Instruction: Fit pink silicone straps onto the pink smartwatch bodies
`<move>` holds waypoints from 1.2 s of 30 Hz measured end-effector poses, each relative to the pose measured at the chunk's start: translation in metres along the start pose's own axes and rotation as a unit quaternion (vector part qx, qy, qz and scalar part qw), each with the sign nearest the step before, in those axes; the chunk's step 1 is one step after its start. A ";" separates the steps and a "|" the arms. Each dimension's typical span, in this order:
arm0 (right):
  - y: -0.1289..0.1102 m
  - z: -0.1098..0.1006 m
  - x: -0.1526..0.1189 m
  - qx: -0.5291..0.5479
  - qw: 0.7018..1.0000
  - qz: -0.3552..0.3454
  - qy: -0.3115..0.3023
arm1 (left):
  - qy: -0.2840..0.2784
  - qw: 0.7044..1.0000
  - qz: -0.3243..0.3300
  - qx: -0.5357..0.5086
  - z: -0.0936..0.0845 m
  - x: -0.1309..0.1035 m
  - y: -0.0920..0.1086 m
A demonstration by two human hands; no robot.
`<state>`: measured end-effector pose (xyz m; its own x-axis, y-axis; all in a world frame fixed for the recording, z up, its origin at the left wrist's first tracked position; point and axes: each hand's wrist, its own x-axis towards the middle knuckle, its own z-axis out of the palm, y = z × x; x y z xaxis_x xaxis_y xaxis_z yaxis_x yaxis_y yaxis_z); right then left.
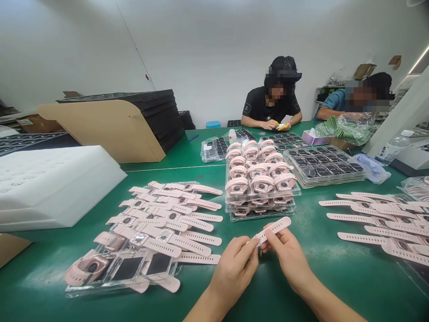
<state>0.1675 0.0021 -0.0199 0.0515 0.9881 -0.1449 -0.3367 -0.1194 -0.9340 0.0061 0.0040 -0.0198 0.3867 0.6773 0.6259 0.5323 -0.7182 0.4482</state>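
Both my hands hold one pink watch strap (279, 225) low over the green table. My left hand (237, 259) pinches its near end, where a watch body, if any, is hidden by the fingers. My right hand (284, 250) grips the strap's middle, with the holed free end pointing up and to the right. Left of my hands lies a clear tray of pink smartwatches (174, 217) with straps spread out. Just beyond my hands stands a stack of clear trays (263, 214) filled with pink watches whose straps are looped closed.
More pink watches (398, 219) lie at the right. Behind are trays of dark watch faces (321, 161), a water bottle (393, 147) and a purple box (315, 137). White foam blocks (56, 188) and a cardboard sheet (107, 129) stand left. Two people (273, 103) sit across the table.
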 end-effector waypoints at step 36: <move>-0.007 -0.007 -0.003 -0.018 0.990 -0.008 -0.141 | -0.063 0.879 -0.350 -0.318 -0.007 0.010 0.006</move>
<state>0.1760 -0.0009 -0.0149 -0.2087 0.9773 -0.0377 -0.3038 -0.1014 -0.9473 0.0077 0.0053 -0.0069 0.2345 0.9721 -0.0036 0.1598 -0.0349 0.9865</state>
